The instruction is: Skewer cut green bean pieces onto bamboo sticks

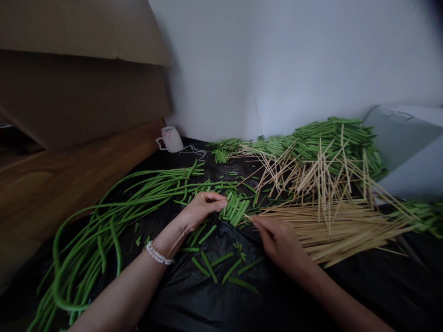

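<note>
My left hand [209, 205], with a beaded bracelet [158, 253] at the wrist, pinches the left end of a row of short green bean pieces [236, 210]. The pieces lie side by side between my hands. At the right end of that row, my right hand [268, 233] has its fingers closed on a thin wooden stick, whose tip shows beyond the fingertips. How far the stick runs through the pieces is hidden. Loose cut bean pieces [208, 266] lie on black plastic [197, 304] below and around my hands.
Long green beans [86, 249] curve along the left. Wooden sticks [332, 230] spread at the right, before a heap of skewered bean pieces [332, 140]. A white mug [170, 139] stands at the back, near a cardboard box [83, 92] and a pale wall [224, 69].
</note>
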### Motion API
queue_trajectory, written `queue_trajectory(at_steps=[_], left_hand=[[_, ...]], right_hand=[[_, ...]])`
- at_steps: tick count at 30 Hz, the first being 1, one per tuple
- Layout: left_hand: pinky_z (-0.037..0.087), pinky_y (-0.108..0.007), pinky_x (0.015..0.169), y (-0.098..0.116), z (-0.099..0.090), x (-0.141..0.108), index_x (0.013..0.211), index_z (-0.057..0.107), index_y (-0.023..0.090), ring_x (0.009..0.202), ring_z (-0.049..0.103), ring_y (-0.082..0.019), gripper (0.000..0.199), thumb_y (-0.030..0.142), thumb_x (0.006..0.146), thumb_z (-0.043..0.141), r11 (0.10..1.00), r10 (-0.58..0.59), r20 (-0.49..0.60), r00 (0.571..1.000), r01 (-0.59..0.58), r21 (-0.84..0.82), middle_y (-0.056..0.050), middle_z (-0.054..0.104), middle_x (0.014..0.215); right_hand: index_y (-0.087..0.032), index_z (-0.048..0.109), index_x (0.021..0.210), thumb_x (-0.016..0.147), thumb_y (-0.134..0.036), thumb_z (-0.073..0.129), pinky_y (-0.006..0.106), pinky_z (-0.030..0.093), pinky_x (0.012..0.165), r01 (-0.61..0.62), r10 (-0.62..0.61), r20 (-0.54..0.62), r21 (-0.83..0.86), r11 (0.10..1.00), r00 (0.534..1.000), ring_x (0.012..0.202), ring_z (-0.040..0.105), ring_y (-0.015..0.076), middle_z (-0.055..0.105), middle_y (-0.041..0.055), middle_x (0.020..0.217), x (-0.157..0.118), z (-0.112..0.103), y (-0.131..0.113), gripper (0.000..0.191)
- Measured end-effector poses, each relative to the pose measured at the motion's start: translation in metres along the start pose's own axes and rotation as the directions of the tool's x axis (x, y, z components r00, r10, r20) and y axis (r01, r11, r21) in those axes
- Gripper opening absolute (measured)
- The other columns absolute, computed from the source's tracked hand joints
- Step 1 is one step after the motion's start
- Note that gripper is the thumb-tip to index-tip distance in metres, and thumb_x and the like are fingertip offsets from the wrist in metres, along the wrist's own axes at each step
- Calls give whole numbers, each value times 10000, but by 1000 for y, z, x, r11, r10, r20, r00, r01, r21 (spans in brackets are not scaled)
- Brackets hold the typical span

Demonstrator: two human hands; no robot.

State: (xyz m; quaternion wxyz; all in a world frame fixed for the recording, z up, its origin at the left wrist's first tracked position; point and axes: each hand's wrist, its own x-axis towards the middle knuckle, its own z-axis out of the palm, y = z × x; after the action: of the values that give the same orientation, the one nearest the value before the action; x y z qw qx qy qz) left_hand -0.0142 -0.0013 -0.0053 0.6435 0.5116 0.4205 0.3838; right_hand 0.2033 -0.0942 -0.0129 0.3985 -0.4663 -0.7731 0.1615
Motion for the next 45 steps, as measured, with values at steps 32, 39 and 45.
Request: queue_trajectory(at_steps=[32, 39, 45], left_hand=[[417, -282, 691, 3, -31, 10, 825, 705, 183, 708, 572, -164, 158, 277, 823, 577, 347, 559, -86, 825, -138, 928, -37, 656, 807], [412, -290, 718, 6, -34, 7, 801, 712, 222, 803, 576, -194, 157, 350, 772, 626, 243, 398, -71, 915, -30, 970, -38, 646, 856], [397, -290, 672, 16, -39, 1, 776, 708, 237, 794, 580, -215, 151, 369, 716, 664, 202, 263, -77, 962, 23, 979, -37, 634, 825]], right_hand=[[-144, 712, 976, 859, -391, 529, 241, 399, 522, -388, 430, -75, 314, 866, 900, 527, 513, 132, 570, -16, 549, 11, -9, 3, 329], [-150, 708, 982, 863, -400, 526, 245, 396, 526, -395, 433, -53, 325, 859, 900, 531, 511, 131, 569, -18, 554, 10, -7, 2, 331], [-154, 712, 958, 866, -402, 525, 247, 404, 542, -394, 429, -41, 325, 860, 903, 541, 520, 134, 567, -17, 557, 10, -8, 1, 324]])
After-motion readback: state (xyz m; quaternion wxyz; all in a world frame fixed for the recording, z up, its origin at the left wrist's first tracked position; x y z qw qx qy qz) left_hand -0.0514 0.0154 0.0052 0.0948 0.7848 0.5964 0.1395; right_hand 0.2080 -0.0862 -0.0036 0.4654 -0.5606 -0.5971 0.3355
